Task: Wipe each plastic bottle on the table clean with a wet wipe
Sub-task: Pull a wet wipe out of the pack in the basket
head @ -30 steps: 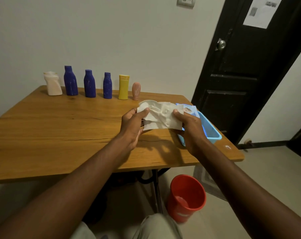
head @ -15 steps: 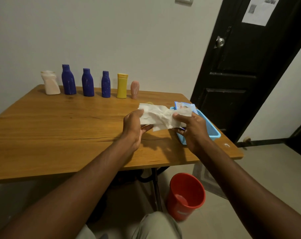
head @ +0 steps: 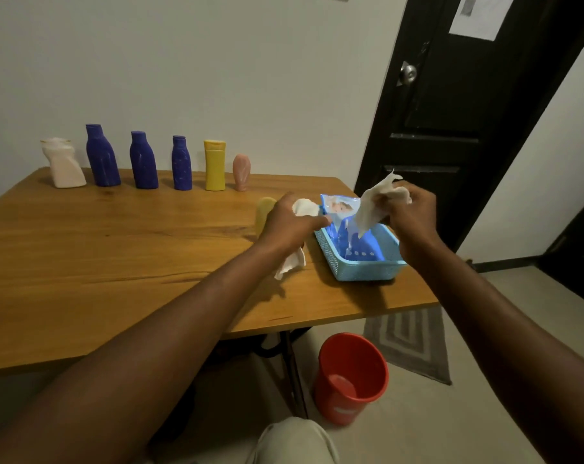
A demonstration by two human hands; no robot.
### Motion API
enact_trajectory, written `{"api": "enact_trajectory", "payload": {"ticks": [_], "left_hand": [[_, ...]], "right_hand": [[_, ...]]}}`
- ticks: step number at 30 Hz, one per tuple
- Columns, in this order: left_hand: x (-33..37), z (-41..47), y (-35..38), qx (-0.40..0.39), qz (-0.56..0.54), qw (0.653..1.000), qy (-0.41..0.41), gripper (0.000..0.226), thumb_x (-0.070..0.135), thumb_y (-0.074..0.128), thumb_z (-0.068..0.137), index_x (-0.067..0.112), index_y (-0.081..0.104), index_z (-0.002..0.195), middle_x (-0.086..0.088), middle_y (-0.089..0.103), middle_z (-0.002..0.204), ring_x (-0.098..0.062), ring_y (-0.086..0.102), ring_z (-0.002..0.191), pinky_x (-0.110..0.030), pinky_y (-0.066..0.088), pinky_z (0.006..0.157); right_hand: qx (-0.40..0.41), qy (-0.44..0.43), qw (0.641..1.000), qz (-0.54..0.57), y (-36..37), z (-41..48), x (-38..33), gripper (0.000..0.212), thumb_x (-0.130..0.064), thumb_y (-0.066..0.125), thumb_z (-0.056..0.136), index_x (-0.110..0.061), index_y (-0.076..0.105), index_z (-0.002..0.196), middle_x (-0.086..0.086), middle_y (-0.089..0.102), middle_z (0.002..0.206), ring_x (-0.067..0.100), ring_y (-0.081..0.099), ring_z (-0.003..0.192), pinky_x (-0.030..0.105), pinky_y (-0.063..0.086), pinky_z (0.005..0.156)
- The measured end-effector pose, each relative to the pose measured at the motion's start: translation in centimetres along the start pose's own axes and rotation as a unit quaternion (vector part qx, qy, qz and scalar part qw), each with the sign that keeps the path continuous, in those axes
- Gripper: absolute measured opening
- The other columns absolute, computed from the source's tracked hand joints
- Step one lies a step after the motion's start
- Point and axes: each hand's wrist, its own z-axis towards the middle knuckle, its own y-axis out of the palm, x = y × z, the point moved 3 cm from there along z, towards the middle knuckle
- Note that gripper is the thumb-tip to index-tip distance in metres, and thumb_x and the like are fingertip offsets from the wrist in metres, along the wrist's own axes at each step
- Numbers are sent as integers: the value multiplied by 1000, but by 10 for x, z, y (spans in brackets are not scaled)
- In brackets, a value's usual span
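Wipes gripped in both hands, nearest bottle just beyond the left fingers.

Left hand (head: 292, 226) curls its fingers round a crumpled white wet wipe (head: 289, 264) whose loose tail hangs below the fist. Right hand (head: 411, 214) pinches a second crumpled white wipe (head: 372, 209), held over a light-blue perforated plastic basket (head: 361, 272) with a blue wipes packet (head: 339, 207) in it. Just behind the left knuckles, on their far-left side, sits a blurred pale-tan plastic bottle (head: 264, 212). Its long axis seems to run up and away from the fingers, though I cannot tell if it stands or lies. The left hand is clearly nearer it. Well beyond the left fingers, a row of six upright plastic bottles (head: 144, 162) lines the far edge of the wooden table (head: 116, 256), caps up.
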Motion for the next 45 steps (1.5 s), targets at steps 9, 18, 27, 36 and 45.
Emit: {"api": "enact_trajectory", "payload": {"ticks": [9,18,27,36,45], "left_hand": [[0,29,63,-92,356,924,107,49,48,86,76,17,72,111,-3,72,104,-21,68,93,-36,58,75],[-4,32,65,-38,361,928,87,31,42,73,85,16,72,101,-4,71,104,-27,67,93,-35,52,70],[-9,35,59,-109,282,952,47,18,28,64,74,15,72,83,-7,74,94,-23,69,85,-34,53,66],[-7,32,58,-117,259,958,45,12,18,71,87,10,76,94,-4,73,95,-14,65,84,-23,40,57],[-3,26,51,-65,239,964,99,21,32,76,89,11,72,86,0,69,84,-12,60,72,-25,40,56]], "right_hand": [[-134,-150,923,-327,6,12,34,24,-1,72,89,-9,71,111,0,64,115,16,58,107,31,52,89],[-273,-1,921,-278,12,-1,48,26,-23,54,103,-11,77,99,-3,73,97,17,69,94,35,58,81],[-369,8,837,-403,31,10,45,32,-8,39,106,-6,64,126,11,62,125,23,59,107,30,46,81],[-410,-44,722,-556,46,15,44,32,-23,50,106,-16,56,137,9,58,138,25,56,120,40,46,105],[-328,-62,812,-479,29,10,31,24,-18,62,99,-18,70,122,6,70,114,18,64,95,28,48,74]]}}
